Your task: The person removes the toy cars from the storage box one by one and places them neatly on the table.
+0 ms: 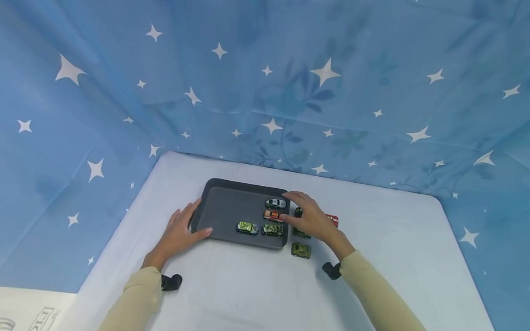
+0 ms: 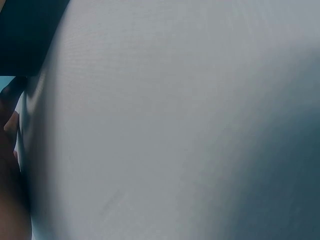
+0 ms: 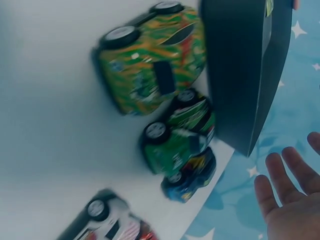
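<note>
A dark grey tray [image 1: 225,233] lies on the white table. My left hand [image 1: 181,231] rests at its left edge, fingers and thumb spread. Toward the tray's right side sit a white toy car [image 1: 275,203], an orange toy car [image 1: 271,215], a green toy car [image 1: 272,230] and a yellow-green toy car [image 1: 247,228]. My right hand [image 1: 309,215] reaches over the right rim, its thumb tip at the orange car and its fingertips near the white one. In the right wrist view, this hand's fingers [image 3: 282,175] are extended beyond the tray wall.
Right of the tray stand a camouflage toy car [image 1: 301,250], a green toy car [image 3: 172,150], a blue toy car [image 3: 187,180] and a red-and-white toy car [image 3: 117,222], some partly covered by my right hand in the head view. Blue star-patterned cloth [image 1: 273,86] surrounds the table.
</note>
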Demonstrator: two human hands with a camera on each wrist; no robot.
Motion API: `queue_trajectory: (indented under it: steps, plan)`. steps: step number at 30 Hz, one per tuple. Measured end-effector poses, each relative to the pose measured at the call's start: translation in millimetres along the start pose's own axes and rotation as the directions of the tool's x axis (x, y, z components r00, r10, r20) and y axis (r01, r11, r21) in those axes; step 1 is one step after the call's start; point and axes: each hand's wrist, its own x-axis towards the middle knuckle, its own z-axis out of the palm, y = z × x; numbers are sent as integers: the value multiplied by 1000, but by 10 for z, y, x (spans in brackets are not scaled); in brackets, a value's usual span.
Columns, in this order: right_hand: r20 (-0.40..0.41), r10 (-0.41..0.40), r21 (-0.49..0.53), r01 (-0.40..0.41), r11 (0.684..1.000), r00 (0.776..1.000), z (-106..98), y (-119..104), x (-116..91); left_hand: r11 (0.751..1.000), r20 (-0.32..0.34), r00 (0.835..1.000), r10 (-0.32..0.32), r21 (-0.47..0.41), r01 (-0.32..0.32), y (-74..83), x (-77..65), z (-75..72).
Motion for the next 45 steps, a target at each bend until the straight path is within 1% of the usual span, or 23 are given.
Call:
queue_trajectory:
  steps: [6, 9, 13, 18, 23, 29, 34, 42, 45]
  plan:
    - [-5, -52, -13, 52, 999, 999, 102, -85, 73, 1000, -11, 1000, -4, -1, 4, 22, -35, 13]
    - [2, -61, 17, 61, 998, 998, 177, -127, 69, 1000, -12, 1000, -2, -5, 2, 38, -89, 43]
    - [27, -82, 50, 81, 995, 996, 288, -176, 62, 1000, -21, 1000, 7, -10, -7, 24, -163, 96]
    - [46, -124, 34, 122, 992, 991, 404, -230, 91, 1000, -51, 999, 14, -15, -14, -14, -193, 149]
    - [74, -131, 42, 128, 991, 989, 489, -286, 106, 1000, -53, 999, -1, -31, -1, -31, -208, 202]
    - [104, -117, 44, 113, 993, 988, 577, -342, 88, 999, -54, 998, 11, -33, -13, -30, -230, 260]
    - [95, -133, 49, 129, 990, 986, 644, -428, 111, 999, -59, 998, 20, -28, -22, -14, -226, 210]
    - [115, -148, 40, 144, 989, 982, 693, -500, 207, 999, -71, 997, 35, -8, -35, 11, -122, 87]
    - [120, -165, 40, 161, 986, 979, 738, -495, 198, 1000, -72, 997, 30, -7, -30, 7, -132, 92]
